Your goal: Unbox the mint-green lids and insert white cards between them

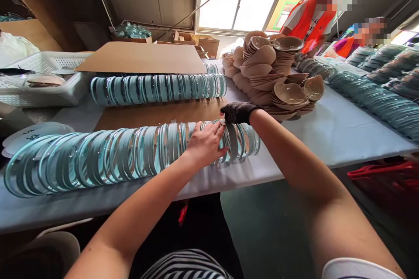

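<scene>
A long row of clear teal-tinted glass rings lies on edge along the near side of the table. My left hand, bare, rests on top of the row near its right end, fingers spread over the rings. My right hand, in a dark knit glove, pinches the top of one ring at the row's right end.
A second ring row lies behind under a cardboard sheet. Beige cups are heaped at the right, more ring rows beyond. A white basket stands at the left. Two people sit across the table.
</scene>
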The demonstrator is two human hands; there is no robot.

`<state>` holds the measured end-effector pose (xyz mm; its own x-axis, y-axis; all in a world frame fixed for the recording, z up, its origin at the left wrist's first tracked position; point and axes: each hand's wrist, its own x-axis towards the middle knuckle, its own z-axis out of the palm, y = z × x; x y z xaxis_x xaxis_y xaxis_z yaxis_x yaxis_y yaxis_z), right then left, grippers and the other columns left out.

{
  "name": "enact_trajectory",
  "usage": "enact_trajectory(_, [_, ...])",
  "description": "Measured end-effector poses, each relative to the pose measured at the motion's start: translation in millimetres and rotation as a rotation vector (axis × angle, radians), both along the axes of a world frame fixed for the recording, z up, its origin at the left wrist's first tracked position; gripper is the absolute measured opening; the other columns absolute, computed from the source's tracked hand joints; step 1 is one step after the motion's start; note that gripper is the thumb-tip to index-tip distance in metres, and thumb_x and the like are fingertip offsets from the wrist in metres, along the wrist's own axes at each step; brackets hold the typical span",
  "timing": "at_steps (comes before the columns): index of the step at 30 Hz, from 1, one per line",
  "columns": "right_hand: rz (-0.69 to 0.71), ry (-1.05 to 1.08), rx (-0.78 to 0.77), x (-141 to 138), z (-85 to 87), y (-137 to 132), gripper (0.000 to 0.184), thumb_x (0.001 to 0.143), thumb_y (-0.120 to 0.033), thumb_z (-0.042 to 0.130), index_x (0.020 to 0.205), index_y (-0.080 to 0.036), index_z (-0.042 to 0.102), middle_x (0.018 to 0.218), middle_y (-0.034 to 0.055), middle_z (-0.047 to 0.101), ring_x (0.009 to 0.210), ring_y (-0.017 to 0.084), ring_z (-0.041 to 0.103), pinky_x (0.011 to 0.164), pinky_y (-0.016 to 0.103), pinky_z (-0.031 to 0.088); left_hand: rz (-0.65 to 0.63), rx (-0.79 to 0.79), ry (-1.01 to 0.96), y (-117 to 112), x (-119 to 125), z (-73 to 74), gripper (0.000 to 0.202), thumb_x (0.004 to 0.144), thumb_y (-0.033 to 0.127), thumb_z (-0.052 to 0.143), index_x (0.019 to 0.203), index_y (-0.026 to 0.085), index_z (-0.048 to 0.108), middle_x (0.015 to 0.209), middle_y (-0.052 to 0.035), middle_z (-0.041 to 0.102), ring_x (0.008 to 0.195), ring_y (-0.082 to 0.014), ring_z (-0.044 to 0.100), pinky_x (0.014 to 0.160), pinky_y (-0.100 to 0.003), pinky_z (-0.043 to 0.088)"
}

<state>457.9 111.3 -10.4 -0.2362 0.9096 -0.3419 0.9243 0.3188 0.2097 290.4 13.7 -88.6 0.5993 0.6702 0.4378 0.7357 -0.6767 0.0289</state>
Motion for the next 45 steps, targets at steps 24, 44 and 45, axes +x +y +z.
enact_trajectory(24, [0.268, 0.7, 0.425, 56, -107.5, -136, 0.016, 0.077, -0.018, 0.056, 0.081, -0.009, 0.069, 0.083, 0.0052, 0.06, 0.073, 0.007, 0.052, 0.068, 0.015, 0.038, -0.005, -0.062, -0.004, 1, 1, 3.3, 0.062, 0.09, 0.052, 0.051, 0.143, 0.019, 0.046, 0.147, -0.0068, 0.048, 0.131, -0.0253, 0.046, 0.115, -0.055, 0.023])
enact_trajectory(44, [-0.14, 0.011, 0.012, 50, 2.3, 0, 0.047, 0.082, -0.018, 0.06, 0.129, -0.024, 0.064, 0.109, 0.0037, 0.061, 0.095, 0.012, 0.06, 0.081, 0.016, 0.043, -0.087, -0.058, 0.084, 11, 54, 7.4, 0.078, 0.088, 0.061, 0.052, 0.149, 0.014, 0.039, 0.151, -0.0094, 0.042, 0.135, -0.0279, 0.04, 0.112, -0.052, 0.031])
enact_trajectory(45, [-0.133, -0.002, -0.039, 46, 3.0, 6, 0.05, 0.08, -0.014, 0.059, 0.129, -0.023, 0.064, 0.106, 0.0028, 0.062, 0.089, 0.009, 0.059, 0.077, 0.014, 0.041, -0.087, -0.049, 0.081, 12, 54, 5.4, 0.078, 0.087, 0.062, 0.051, 0.149, 0.014, 0.039, 0.15, -0.0096, 0.043, 0.134, -0.028, 0.041, 0.111, -0.052, 0.031])
